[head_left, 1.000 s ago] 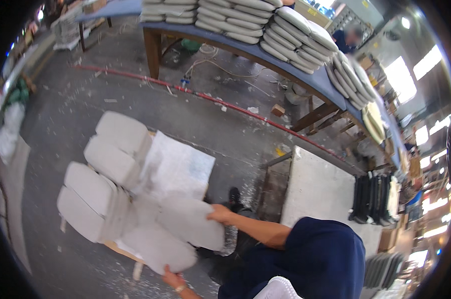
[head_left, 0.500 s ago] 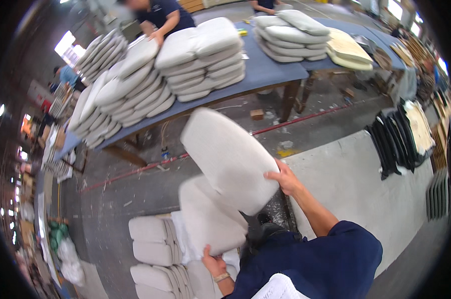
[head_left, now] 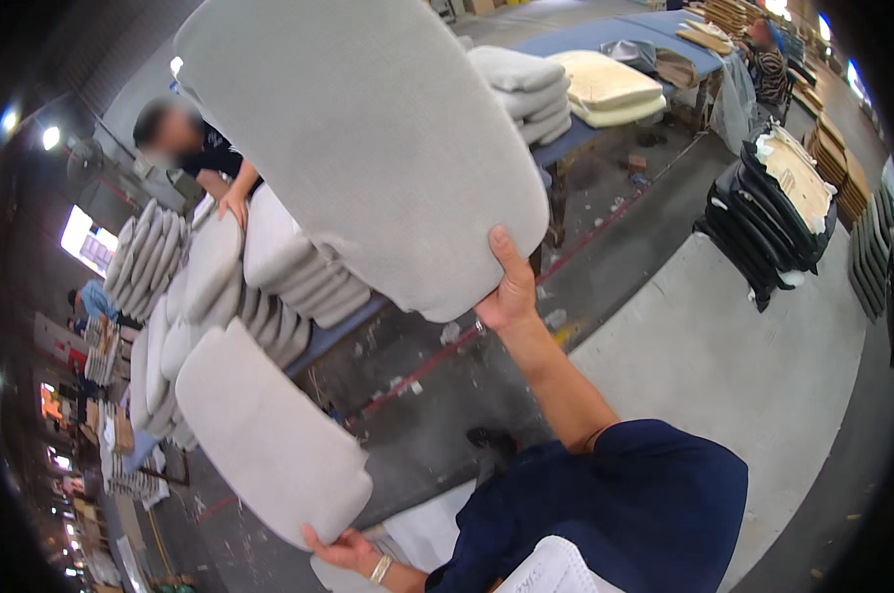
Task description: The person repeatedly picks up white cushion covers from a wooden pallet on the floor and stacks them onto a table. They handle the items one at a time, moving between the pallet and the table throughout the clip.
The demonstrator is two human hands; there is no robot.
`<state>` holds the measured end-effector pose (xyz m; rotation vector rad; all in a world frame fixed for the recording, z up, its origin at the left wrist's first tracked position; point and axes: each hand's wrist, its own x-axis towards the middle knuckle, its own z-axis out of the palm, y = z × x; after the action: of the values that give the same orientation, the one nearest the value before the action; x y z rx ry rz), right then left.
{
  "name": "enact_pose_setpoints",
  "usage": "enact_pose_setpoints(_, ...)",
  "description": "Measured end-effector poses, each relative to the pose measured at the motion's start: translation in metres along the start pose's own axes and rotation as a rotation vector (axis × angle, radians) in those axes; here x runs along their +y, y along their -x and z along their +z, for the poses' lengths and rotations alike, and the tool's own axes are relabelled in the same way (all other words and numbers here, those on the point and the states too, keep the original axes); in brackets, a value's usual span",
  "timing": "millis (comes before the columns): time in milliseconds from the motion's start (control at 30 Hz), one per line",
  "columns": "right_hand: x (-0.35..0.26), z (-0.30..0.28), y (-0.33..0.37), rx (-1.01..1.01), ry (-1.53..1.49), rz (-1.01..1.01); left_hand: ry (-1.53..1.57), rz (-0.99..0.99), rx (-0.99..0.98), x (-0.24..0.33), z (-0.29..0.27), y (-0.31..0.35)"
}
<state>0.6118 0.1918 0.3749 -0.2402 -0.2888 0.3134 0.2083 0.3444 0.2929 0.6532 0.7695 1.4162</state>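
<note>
Left side: gray cushion stacks (head_left: 156, 257) behind; a co-worker's hand (head_left: 233, 206) rests on one. Your left hand (head_left: 346, 550) is partly closed on the lower edge of the left cushion (head_left: 269, 435), which is held up in front of the stacks. Right cushion (head_left: 378, 158) is raised higher; your right hand (head_left: 511, 292) has its thumb on the face, fingers hidden behind. Change: the cushions overlapped half a second ago, now there's a gap. Means each hangs on one hand, neither hand free. Far right: black padded pieces (head_left: 763, 212).
</note>
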Motion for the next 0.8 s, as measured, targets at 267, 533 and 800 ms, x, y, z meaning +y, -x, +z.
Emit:
enact_pose_setpoints(267,0.066,0.063,-0.149,-0.079,-0.054,-0.09,-0.64,0.88,0.004,0.0,-0.073,-0.157)
enact_pose_setpoints(533,0.042,0.078,-0.281,-0.163,0.192,-0.087,0.197,0.391,0.279,0.017,0.069,-0.104)
enact_pose_setpoints(800,0.101,0.033,-0.464,-0.315,0.253,0.279,0.251,0.66,0.38,0.0,0.126,-0.06)
